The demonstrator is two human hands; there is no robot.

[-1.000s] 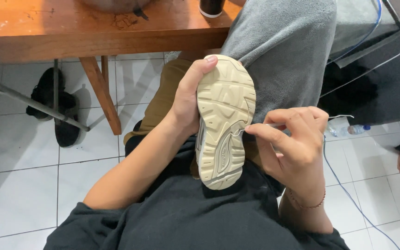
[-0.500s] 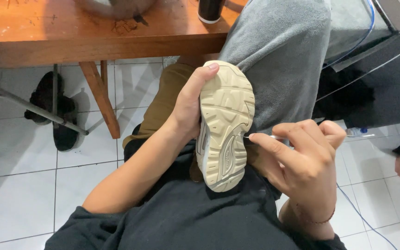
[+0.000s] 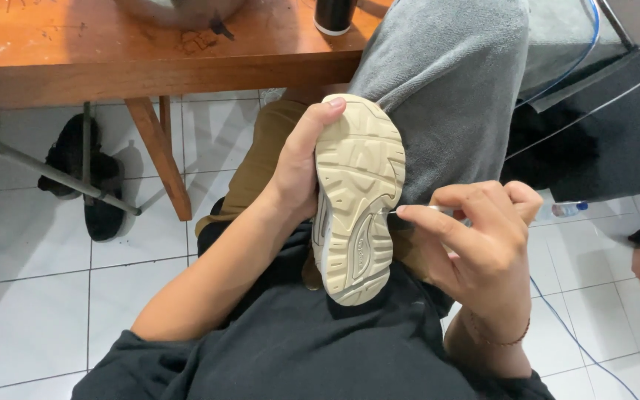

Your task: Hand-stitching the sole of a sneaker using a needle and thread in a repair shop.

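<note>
Shoe (image 3: 357, 200) is held up in the person's lap with its cream sole facing the camera and its toe end pointing away, toward the counter (image 3: 112, 59). Left hand (image 3: 301, 167) wraps around the left side of the shoe, fingers curled over the toe end and gripping it. Right hand (image 3: 483, 237) sits just to the right of the shoe, with its fingers pressed together, pinching a thin needle (image 3: 416, 210). The needle's tip touches the right edge of the sole, about halfway down. Grey trousers (image 3: 446, 89) lie behind the shoe, and a black shirt (image 3: 320, 348) is below it. A dark cup (image 3: 333, 15) stands on the brown wooden counter. A black shoe (image 3: 101, 200) lies on the white tile floor (image 3: 31, 259), well apart from the hands.
</note>
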